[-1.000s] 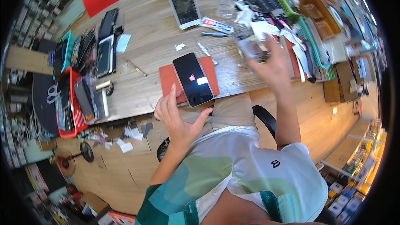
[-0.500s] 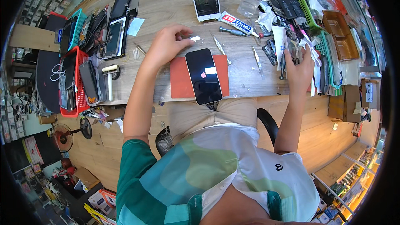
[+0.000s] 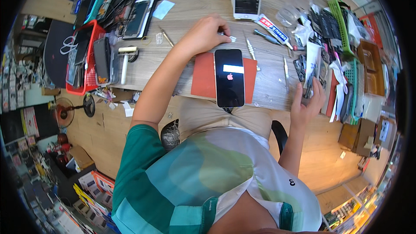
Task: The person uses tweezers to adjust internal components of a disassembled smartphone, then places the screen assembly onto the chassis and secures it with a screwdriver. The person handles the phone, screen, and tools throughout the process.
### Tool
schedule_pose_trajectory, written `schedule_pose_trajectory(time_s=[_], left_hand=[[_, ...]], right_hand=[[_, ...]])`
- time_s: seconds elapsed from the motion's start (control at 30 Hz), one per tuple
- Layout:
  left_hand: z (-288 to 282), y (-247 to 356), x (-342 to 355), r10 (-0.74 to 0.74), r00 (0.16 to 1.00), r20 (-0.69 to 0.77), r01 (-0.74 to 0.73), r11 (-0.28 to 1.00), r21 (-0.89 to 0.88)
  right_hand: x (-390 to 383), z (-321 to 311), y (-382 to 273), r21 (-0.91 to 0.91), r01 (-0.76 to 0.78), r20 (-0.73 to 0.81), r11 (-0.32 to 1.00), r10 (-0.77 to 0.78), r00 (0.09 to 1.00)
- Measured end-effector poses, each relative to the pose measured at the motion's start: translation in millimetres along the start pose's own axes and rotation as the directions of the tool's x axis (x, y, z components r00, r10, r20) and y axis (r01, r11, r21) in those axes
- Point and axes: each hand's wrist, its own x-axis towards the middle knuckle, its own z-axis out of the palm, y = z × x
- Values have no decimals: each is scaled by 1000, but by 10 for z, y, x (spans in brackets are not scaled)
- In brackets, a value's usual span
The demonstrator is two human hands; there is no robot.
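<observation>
A smartphone [image 3: 229, 87] with a lit logo on its black screen lies on a reddish-brown mat [image 3: 203, 78] at the table's near edge. Beyond it, my left hand [image 3: 208, 34] is closed, thumb and fingers pinching a small white piece [image 3: 233, 39]. My right hand [image 3: 308, 106] is at the right side of the table. Its thumb and fingers are apart, on either side of a dark screwdriver-like tool [image 3: 308, 88]; whether they touch it is hard to see. Tweezers [image 3: 286, 74] lie to that hand's left, and a slim pale tool [image 3: 250, 50] beyond the mat.
A white phone [image 3: 247, 0] stands upright at the back, near a glue tube [image 3: 274, 29] and a clear bottle [image 3: 294, 11]. Parts and a green basket [image 3: 340, 21] crowd the right. On the left are a red basket [image 3: 90, 73] and a white-handled roller [image 3: 125, 66].
My view has shifted, moving the table items rightward in the picture. My right hand has come nearer to me, down around the dark tool. My left hand stays by the white piece.
</observation>
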Motion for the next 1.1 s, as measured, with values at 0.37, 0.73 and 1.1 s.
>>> schedule_pose_trajectory(time_s=[0.37,0.73,1.1], left_hand=[[-324,350,-460,-120,954,-275,83,986,-141],[541,1184,-1965,-156,819,-552,89,985,-147],[714,1117,-1840,-80,907,-414,113,992,55]], right_hand=[[47,-3,-65,80,14,6,997,-15,1000],[301,-172,-1066,444,-742,827,503,89,555],[168,-193,-1152,391,-862,919,323,-89,384]])
